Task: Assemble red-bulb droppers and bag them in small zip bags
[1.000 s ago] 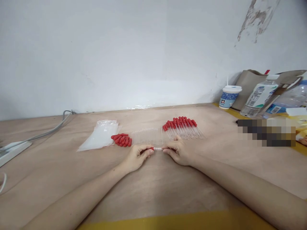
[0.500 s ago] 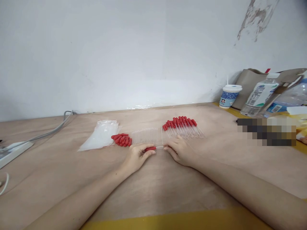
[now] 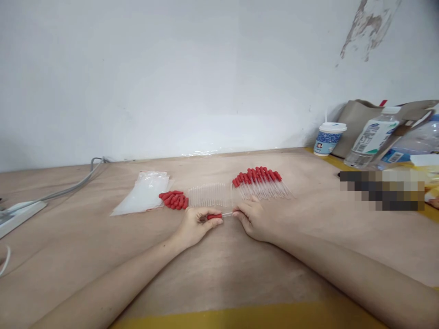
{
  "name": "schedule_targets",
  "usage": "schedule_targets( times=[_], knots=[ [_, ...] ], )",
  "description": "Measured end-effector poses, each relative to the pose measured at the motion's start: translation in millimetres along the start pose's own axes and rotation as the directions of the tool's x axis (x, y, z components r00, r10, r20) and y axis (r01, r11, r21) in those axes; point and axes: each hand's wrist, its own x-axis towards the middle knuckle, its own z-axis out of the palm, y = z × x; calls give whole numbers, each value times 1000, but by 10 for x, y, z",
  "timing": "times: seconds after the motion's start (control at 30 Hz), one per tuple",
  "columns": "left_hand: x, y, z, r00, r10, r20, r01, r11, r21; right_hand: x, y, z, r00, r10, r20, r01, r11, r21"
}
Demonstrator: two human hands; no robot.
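Between thumb and fingers, my left hand (image 3: 197, 225) pinches a red rubber dropper bulb (image 3: 214, 216). My right hand (image 3: 252, 218) is closed on a clear dropper tube (image 3: 227, 214), whose left end meets the bulb's mouth; how deep it sits I cannot tell. Just beyond my left hand lies a heap of red bulbs (image 3: 174, 200). A row of bare clear tubes (image 3: 206, 195) is beside that heap. Past my right hand, several droppers with red bulbs on their tubes (image 3: 262, 183) lie side by side.
Clear plastic bags (image 3: 144, 194) lie stacked at the left. A power strip (image 3: 24, 217) with a grey cable stands at the far left. On the right are a paper cup (image 3: 328, 139), a water bottle (image 3: 373, 137) and a grey bag (image 3: 350, 121). A white wall (image 3: 171, 82) rises behind.
Both hands have dropped slightly towards me, with the bulb and tube still end to end. The tube is tilted a little more. The heap and rows look the same.
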Motion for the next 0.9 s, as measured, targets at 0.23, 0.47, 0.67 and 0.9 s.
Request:
schedule_targets(
  times=[0.23, 0.47, 0.67, 0.9],
  knots=[
    [-28, -6, 9, 997, 75, -2, -75, 997, -9, 11, -88, 1, 998, 25, 58, -22, 998, -55],
    [-15, 71, -6, 995, 100, 11, -101, 993, 65, 85, -171, -150, 977, 97, 189, -72, 988, -136],
    [13, 73, -33, 999, -20, 27, 17, 994, 105, 116, -102, -307, 962, 61, 268, -19, 988, -156],
    [19, 87, -40, 996, 20, 85, -38, 975, 220, 340, 314, -440, 863, 504, -14, -505, 863, -26]
  ],
)
